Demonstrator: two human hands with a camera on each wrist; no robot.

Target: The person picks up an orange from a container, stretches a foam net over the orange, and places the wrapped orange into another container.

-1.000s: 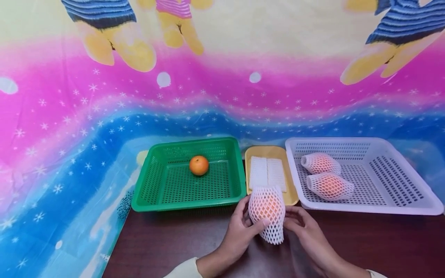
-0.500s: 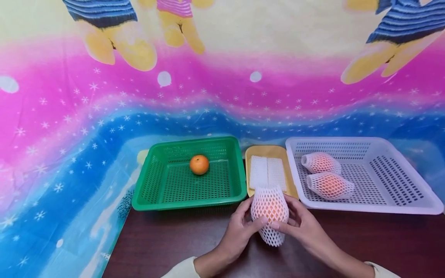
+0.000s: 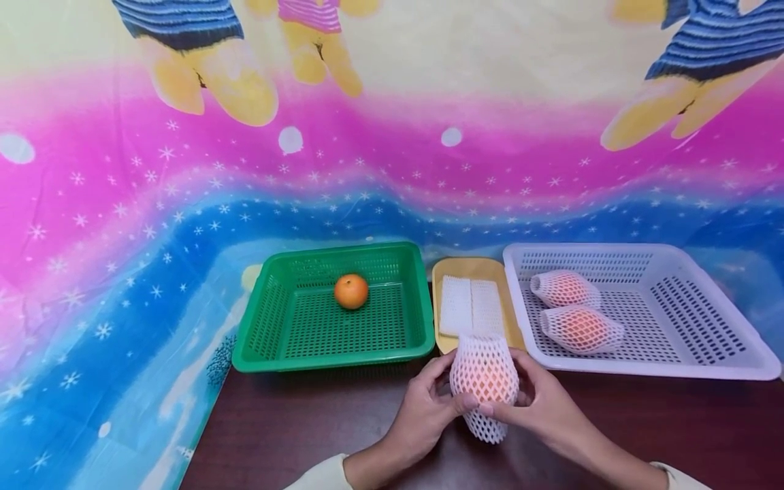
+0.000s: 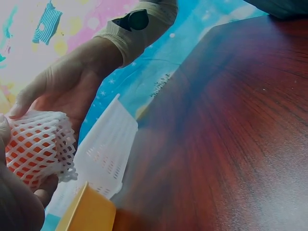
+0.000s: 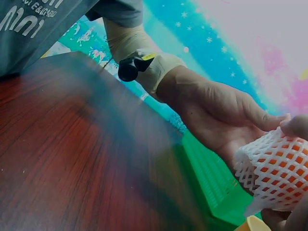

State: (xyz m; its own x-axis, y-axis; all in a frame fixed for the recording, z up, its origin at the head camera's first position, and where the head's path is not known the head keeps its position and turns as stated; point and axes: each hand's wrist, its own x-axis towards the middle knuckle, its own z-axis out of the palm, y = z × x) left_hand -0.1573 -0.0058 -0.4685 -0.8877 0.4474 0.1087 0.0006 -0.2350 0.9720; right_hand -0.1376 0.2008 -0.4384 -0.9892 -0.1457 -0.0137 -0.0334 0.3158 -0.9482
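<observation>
Left hand (image 3: 421, 410) and right hand (image 3: 545, 407) grip the netted fruit (image 3: 486, 381) over the tabletop (image 3: 294, 415), near the yellow tray (image 3: 468, 266), where uneven thumb pressure could squeeze it from its loose-ended sleeve (image 3: 487, 431)

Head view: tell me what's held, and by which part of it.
A fruit in a white net sleeve, held at its bulging middle between left grip and right grip.

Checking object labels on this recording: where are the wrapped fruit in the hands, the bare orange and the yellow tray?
Wrapped fruit (image 3: 484, 378): head view, middle of its netted side.
Bare orange (image 3: 351, 292): head view, middle of its peel.
Yellow tray (image 3: 470, 267): head view, its far inner wall.
</observation>
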